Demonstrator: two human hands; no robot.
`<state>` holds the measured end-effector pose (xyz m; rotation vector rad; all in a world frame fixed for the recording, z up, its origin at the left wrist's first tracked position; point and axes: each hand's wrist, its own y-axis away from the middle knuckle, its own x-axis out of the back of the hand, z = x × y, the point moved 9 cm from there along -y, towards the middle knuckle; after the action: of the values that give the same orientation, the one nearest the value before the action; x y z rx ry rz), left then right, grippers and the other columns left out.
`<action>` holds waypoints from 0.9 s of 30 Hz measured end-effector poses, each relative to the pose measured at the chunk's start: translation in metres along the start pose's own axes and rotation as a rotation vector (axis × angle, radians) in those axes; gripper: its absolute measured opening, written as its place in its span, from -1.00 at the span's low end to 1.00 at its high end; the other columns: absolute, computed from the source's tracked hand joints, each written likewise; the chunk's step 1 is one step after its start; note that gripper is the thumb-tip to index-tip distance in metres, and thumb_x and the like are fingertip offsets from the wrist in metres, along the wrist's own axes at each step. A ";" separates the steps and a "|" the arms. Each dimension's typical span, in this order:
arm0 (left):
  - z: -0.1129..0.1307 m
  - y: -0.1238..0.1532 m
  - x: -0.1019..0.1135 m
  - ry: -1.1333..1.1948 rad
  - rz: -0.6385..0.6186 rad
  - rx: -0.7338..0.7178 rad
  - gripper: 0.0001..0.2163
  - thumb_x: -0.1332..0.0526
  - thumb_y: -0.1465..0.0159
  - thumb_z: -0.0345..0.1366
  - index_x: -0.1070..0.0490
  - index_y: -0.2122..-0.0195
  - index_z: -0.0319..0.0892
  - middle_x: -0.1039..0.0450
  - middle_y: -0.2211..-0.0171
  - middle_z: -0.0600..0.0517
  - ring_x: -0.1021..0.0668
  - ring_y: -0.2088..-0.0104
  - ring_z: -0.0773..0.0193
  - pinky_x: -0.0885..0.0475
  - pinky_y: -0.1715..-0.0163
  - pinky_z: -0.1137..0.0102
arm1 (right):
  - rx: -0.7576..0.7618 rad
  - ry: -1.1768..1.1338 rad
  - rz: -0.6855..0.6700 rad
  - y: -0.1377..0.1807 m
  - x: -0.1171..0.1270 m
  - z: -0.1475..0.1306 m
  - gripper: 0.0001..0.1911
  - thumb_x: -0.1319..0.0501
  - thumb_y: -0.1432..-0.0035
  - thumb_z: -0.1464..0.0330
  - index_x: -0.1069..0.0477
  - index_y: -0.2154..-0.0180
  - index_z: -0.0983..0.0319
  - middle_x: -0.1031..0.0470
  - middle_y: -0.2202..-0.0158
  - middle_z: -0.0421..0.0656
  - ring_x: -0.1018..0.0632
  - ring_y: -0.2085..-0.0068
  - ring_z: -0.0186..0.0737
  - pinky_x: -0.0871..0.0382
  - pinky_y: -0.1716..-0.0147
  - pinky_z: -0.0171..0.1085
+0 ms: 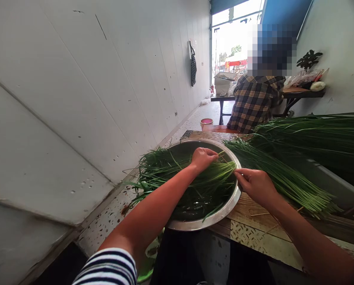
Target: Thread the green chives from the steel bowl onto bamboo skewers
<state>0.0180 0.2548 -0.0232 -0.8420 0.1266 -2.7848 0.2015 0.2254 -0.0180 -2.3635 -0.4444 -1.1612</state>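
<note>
A bunch of long green chives [212,174] lies in a wide metal basin [200,225], its pale stem ends by the right rim and its leaves spilling over the left side. Dark water shows beneath the stalks. Over the bunch, my left hand [205,159] is closed in a pinch on a stalk near the stem ends. My right hand [255,182] is at the basin's right rim, thumb and forefinger pressed together beside the stem tips. Whatever is between those fingers is too small to make out.
More chives [295,182] lie on the wooden table [248,215] at right, with a larger heap [319,130] behind. A person in a plaid shirt [254,101] sits ahead, facing away. A pink-lined bucket [206,122] stands on the floor; a white wall [105,99] runs along the left.
</note>
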 end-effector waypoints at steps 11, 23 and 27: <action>0.000 0.000 0.000 -0.002 0.002 0.002 -0.78 -0.28 -0.10 -0.28 -0.59 0.29 -0.30 -0.59 0.47 -0.06 -0.59 0.38 0.23 -0.45 0.30 0.42 | 0.002 0.002 -0.006 0.000 -0.001 0.002 -0.60 -0.04 -0.19 0.23 -0.60 0.21 0.25 -0.58 0.49 -0.13 -0.50 0.51 -0.23 -0.22 0.50 -0.32; 0.008 0.003 -0.001 -0.092 0.029 -0.073 -0.83 -0.27 -0.09 -0.33 -0.60 0.31 -0.24 -0.60 0.37 -0.04 -0.58 0.35 0.26 -0.41 0.28 0.44 | 0.010 0.005 -0.015 0.001 0.000 -0.002 -0.61 -0.02 -0.19 0.24 -0.60 0.28 0.24 -0.56 0.54 -0.14 -0.48 0.55 -0.25 -0.20 0.51 -0.33; 0.020 0.007 -0.007 -0.093 -0.051 -0.141 -0.84 -0.25 -0.11 -0.35 -0.61 0.32 -0.21 -0.61 0.32 -0.01 -0.59 0.27 0.26 -0.43 0.21 0.46 | 0.020 -0.005 0.010 0.001 0.002 -0.004 -0.61 -0.02 -0.19 0.24 -0.60 0.33 0.23 -0.57 0.51 -0.13 -0.49 0.52 -0.24 -0.21 0.51 -0.34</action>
<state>0.0363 0.2496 -0.0114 -1.0209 0.2929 -2.8041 0.2007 0.2230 -0.0145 -2.3498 -0.4439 -1.1412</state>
